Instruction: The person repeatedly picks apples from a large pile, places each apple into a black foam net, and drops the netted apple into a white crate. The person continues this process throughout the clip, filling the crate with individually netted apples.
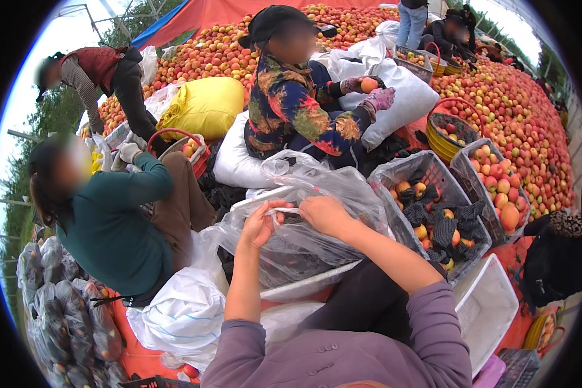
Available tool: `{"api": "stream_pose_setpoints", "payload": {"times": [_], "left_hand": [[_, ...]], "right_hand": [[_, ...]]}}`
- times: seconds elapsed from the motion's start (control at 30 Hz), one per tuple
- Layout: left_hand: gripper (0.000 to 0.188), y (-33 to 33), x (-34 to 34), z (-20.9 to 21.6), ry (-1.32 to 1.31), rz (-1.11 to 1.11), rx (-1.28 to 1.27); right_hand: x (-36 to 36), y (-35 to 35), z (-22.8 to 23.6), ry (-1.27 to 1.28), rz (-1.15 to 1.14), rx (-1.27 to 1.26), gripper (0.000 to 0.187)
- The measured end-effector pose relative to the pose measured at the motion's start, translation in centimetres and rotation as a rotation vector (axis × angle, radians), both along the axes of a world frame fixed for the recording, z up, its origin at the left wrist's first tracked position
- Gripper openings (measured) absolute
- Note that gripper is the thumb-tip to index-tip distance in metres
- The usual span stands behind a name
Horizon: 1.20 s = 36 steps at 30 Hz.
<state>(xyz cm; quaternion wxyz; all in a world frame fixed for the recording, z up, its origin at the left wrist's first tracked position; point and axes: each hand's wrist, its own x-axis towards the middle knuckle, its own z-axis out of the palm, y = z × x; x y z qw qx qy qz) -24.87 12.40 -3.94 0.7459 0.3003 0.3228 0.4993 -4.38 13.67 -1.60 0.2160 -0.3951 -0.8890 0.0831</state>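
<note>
A large clear plastic bag (297,255) lines a white crate (317,282) in front of me, with dark netting showing dimly through it. My left hand (260,225) is closed, its curled fingers gripping a gathered strip of the bag's edge. Just to the right, my right hand (326,215) pinches the same strip, so the plastic runs taut between the two. Beyond them, loose folds of the bag stand up over the crate's far side. What lies deep inside the crate is blurred by the plastic.
At right stand a grey crate (376,184) of apples and dark foam nets, a second apple crate (498,238), and an empty white crate (507,294). A person in a floral jacket (297,107) holds an apple; another in green (110,213) sits left. Bagged apples (77,317) pile lower left.
</note>
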Motion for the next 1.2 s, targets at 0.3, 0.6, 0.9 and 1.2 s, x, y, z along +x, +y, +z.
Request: {"api": "stream_pose_setpoints", "payload": {"times": [0.3,0.6,0.9,1.2], "left_hand": [[0.019,-1.5,2.5,0.9,1.649,0.592,0.988],[0.013,0.2,6.3,-0.9,1.362,0.374,1.183],[0.032,-4.1,6.3,-6.7,0.990,0.429,0.484],[0.036,-2.4,6.2,-1.1,0.308,0.376,0.372]], "right_hand": [[2.3,3.4,-2.7,0.229,-0.174,-0.269,0.044],[-0.7,4.9,-1.4,0.832,0.216,-1.128,0.037],[3.5,11.5,-13.3,1.055,-0.700,-0.938,0.032],[2.0,8.6,-4.8,1.910,0.048,-1.572,0.036]]}}
